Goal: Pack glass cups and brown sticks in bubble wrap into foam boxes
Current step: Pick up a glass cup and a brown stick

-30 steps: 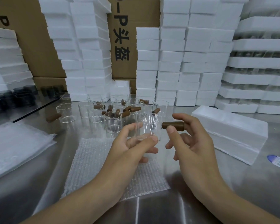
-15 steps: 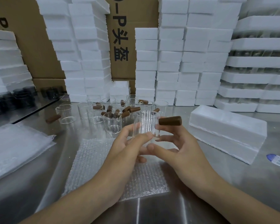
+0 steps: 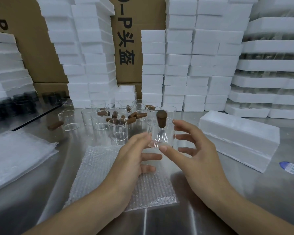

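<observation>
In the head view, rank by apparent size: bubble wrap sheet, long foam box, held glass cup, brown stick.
1. bubble wrap sheet and long foam box: alike, sheet nearer, unsure.
2. held glass cup
3. brown stick

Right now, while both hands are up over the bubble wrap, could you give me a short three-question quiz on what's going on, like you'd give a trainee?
1. True or false: the brown stick lies flat on the bubble wrap.
2. Which hand grips the glass cup? A) left hand B) right hand C) neither
3. Fill in: the long foam box lies to the ___ of both hands.
Key: 1. False; it points upright at the cup's mouth. 2. A; the right hand's fingers are spread open. 3. right.
</observation>
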Demonstrator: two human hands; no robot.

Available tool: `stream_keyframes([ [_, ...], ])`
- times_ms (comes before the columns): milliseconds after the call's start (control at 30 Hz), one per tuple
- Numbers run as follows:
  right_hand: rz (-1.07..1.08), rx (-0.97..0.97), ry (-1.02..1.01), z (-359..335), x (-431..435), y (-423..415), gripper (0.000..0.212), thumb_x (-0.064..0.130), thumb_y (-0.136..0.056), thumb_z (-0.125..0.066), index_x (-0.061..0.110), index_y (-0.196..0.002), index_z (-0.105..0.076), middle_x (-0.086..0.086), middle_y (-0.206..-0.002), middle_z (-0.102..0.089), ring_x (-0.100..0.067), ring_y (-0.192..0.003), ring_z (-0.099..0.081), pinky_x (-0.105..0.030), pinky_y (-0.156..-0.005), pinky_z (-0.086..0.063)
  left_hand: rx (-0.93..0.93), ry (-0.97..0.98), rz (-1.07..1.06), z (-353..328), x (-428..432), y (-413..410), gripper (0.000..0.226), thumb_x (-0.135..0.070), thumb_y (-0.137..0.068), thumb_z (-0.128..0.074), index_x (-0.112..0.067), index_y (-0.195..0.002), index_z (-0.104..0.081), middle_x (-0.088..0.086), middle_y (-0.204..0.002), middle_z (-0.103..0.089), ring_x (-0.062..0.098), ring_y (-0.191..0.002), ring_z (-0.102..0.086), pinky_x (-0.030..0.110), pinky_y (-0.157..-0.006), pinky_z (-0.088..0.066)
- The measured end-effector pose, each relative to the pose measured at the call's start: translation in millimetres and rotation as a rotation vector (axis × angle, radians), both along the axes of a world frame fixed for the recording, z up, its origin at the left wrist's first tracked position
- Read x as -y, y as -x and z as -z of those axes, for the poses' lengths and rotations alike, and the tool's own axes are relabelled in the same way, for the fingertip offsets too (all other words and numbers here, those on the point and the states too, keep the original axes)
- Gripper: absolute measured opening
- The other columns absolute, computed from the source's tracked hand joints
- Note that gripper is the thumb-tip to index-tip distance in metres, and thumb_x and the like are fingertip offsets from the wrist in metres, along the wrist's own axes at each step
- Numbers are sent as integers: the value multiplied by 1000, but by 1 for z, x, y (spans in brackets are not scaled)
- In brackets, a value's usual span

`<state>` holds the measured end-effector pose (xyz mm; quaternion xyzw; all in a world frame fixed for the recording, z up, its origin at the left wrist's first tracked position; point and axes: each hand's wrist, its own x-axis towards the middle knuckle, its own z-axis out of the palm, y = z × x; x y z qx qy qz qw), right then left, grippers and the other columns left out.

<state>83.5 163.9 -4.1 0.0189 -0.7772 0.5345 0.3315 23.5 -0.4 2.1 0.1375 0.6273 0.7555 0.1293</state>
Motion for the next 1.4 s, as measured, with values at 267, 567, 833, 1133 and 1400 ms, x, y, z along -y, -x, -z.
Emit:
stream_keyframes([
  [267, 11, -31, -126, 4, 4, 0, 70, 46, -82, -83, 54, -142, -50, 24, -139, -53, -3, -128, -54, -28, -95, -49, -22, 15, 43, 2, 1, 1, 34, -50, -89, -75, -24, -110, -77, 4, -104, -83, 18, -100, -80, 39, -80, -56],
  [567, 12, 25, -138, 5, 1, 2, 56, 38, -86, -85, 52, -132, -58, 29, -132, -54, 5, -126, -53, -22, -97, -48, 35, -41, 101, -3, 0, -3, 42, -39, -109, -44, -13, -126, -72, 8, -111, -83, 15, -96, -78, 31, -74, -57],
  [833, 52, -51, -202, 3, 4, -2, 61, 40, -84, -84, 56, -136, -54, 28, -137, -50, -1, -135, -48, -22, -99, -43, 1, -23, 47, -2, -1, 0, 33, -56, -86, -70, -27, -90, -85, 3, -94, -80, 18, -95, -80, 28, -66, -59],
  [1133, 60, -5, -195, 6, 2, 2, 56, 39, -84, -86, 51, -130, -58, 30, -134, -51, 2, -134, -47, -22, -103, -43, 60, -112, 86, -5, -1, -1, 59, -61, -80, -58, -7, -100, -71, 15, -101, -82, 18, -87, -79, 28, -65, -60],
  [1400, 121, -62, -296, 1, 8, -5, 61, 49, -88, -75, 48, -144, -52, 27, -138, -49, -3, -137, -42, -27, -109, -40, 18, -58, 69, -6, 2, -2, 60, -64, -83, -67, -15, -116, -75, 7, -92, -78, 17, -93, -79, 29, -70, -59],
])
